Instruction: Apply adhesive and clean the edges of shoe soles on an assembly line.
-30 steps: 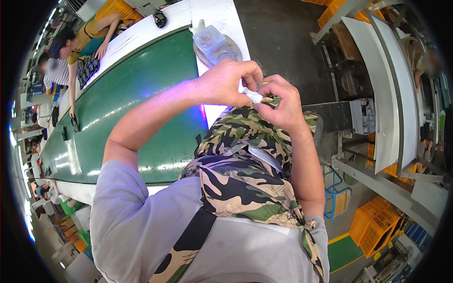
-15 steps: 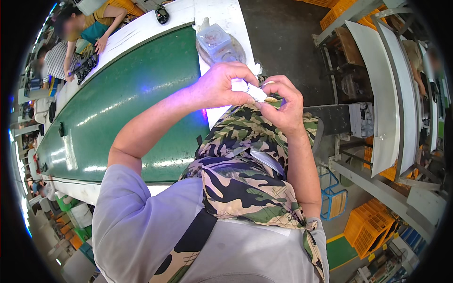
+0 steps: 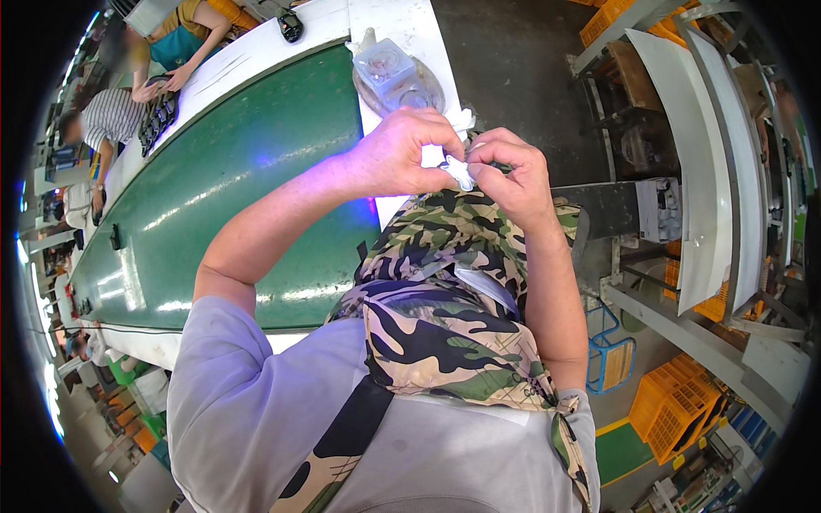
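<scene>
Over my camouflage apron (image 3: 445,342), at the table's near right corner, both hands meet on a small white piece (image 3: 459,172) with a thin dark outline. Its exact kind is too small and bright to make out. My left hand (image 3: 400,156) pinches it from the left between thumb and fingers. From the right, my right hand (image 3: 519,178) grips its edge with thumb and forefinger. Just beyond my left hand, a clear plastic box (image 3: 385,70) stands on a round, worn tray (image 3: 434,92) at the white table edge.
A green conveyor belt (image 3: 239,188) runs along my left, bordered by a white tabletop (image 3: 329,26). Co-workers handle black items (image 3: 158,120) at its far side. On the right are metal racks (image 3: 684,171), a blue-framed stool (image 3: 609,359) and orange crates (image 3: 676,406).
My right fingers have closed in toward my left hand, and the white piece looks turned between them. A yellowish bit by my right fingers no longer shows. Co-workers at far left have shifted.
</scene>
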Action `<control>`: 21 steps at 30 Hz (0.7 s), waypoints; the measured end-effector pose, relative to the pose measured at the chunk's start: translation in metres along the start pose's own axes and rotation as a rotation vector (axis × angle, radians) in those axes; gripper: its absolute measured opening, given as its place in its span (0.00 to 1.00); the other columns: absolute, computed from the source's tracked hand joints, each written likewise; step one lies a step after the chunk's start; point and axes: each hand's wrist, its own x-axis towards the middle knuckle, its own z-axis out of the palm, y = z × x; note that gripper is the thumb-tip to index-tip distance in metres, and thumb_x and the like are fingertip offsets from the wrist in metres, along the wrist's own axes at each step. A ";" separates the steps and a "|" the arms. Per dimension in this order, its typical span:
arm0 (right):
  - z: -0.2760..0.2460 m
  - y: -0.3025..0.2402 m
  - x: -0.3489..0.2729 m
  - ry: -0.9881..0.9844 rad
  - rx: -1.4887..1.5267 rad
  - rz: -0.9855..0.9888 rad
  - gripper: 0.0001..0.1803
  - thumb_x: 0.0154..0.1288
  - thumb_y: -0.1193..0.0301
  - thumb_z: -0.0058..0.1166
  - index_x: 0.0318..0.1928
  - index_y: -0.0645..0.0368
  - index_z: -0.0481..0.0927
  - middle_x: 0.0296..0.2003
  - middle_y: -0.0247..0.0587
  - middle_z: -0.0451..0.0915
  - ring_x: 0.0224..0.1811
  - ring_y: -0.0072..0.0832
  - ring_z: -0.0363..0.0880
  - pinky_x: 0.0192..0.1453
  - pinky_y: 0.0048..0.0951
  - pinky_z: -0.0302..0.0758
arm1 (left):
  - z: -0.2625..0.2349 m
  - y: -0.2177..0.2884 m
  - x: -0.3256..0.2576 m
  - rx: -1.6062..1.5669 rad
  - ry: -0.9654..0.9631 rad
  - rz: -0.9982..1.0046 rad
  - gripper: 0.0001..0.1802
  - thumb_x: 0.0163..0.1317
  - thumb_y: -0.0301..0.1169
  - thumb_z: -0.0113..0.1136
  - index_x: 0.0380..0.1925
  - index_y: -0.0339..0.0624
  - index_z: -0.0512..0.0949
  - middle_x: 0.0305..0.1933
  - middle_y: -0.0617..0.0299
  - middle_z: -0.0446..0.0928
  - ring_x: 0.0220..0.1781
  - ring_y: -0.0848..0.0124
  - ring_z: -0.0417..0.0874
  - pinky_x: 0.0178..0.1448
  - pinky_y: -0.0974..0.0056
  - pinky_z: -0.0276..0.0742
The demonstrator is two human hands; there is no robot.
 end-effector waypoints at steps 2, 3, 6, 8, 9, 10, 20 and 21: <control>0.003 0.001 0.000 0.029 -0.006 -0.009 0.04 0.52 0.80 0.58 0.30 0.67 0.83 0.35 0.41 0.82 0.38 0.26 0.80 0.44 0.26 0.74 | 0.001 0.000 0.000 0.007 -0.001 0.002 0.15 0.45 0.29 0.75 0.33 0.39 0.82 0.34 0.59 0.82 0.41 0.61 0.83 0.49 0.59 0.75; 0.004 0.001 -0.001 0.029 -0.004 -0.008 0.04 0.52 0.80 0.58 0.30 0.67 0.83 0.35 0.41 0.82 0.38 0.26 0.80 0.44 0.26 0.74 | 0.002 0.000 -0.001 0.018 -0.002 -0.004 0.15 0.45 0.30 0.75 0.33 0.39 0.82 0.34 0.59 0.82 0.41 0.61 0.83 0.49 0.58 0.75; 0.007 0.001 -0.002 0.068 -0.043 -0.022 0.04 0.52 0.80 0.58 0.30 0.66 0.83 0.35 0.42 0.82 0.37 0.27 0.80 0.44 0.26 0.74 | 0.003 0.000 -0.001 0.042 0.007 -0.020 0.13 0.46 0.30 0.73 0.32 0.38 0.83 0.32 0.56 0.82 0.38 0.59 0.83 0.47 0.57 0.76; 0.009 0.002 -0.002 0.126 -0.072 -0.118 0.03 0.50 0.78 0.60 0.28 0.65 0.83 0.33 0.42 0.82 0.36 0.30 0.82 0.42 0.28 0.76 | 0.003 -0.002 -0.002 0.055 0.017 -0.029 0.12 0.45 0.29 0.71 0.31 0.37 0.83 0.31 0.54 0.82 0.36 0.58 0.84 0.45 0.57 0.77; 0.010 0.003 -0.002 0.125 -0.071 -0.119 0.03 0.50 0.78 0.60 0.28 0.65 0.83 0.33 0.42 0.82 0.36 0.30 0.82 0.42 0.28 0.76 | 0.003 -0.002 -0.004 0.002 0.023 -0.085 0.12 0.46 0.30 0.71 0.31 0.37 0.83 0.31 0.54 0.82 0.36 0.58 0.84 0.44 0.57 0.77; 0.011 0.005 -0.002 0.137 -0.053 -0.122 0.04 0.50 0.78 0.61 0.29 0.65 0.83 0.32 0.42 0.82 0.36 0.30 0.82 0.41 0.28 0.76 | 0.003 -0.003 -0.004 -0.051 0.030 -0.141 0.12 0.47 0.31 0.71 0.31 0.37 0.82 0.30 0.53 0.82 0.35 0.59 0.84 0.43 0.58 0.77; 0.004 -0.010 0.003 0.116 -0.423 -0.274 0.13 0.44 0.68 0.71 0.30 0.60 0.84 0.32 0.42 0.81 0.36 0.39 0.82 0.43 0.38 0.76 | 0.001 -0.009 -0.011 -0.084 -0.017 -0.317 0.13 0.51 0.31 0.74 0.35 0.38 0.83 0.33 0.59 0.83 0.38 0.71 0.83 0.44 0.65 0.76; 0.005 -0.011 0.004 0.115 -0.423 -0.273 0.13 0.44 0.68 0.71 0.30 0.60 0.84 0.32 0.42 0.81 0.36 0.39 0.82 0.43 0.38 0.76 | 0.001 -0.007 -0.011 -0.103 -0.020 -0.327 0.13 0.51 0.31 0.74 0.35 0.37 0.84 0.34 0.60 0.83 0.38 0.72 0.83 0.44 0.66 0.76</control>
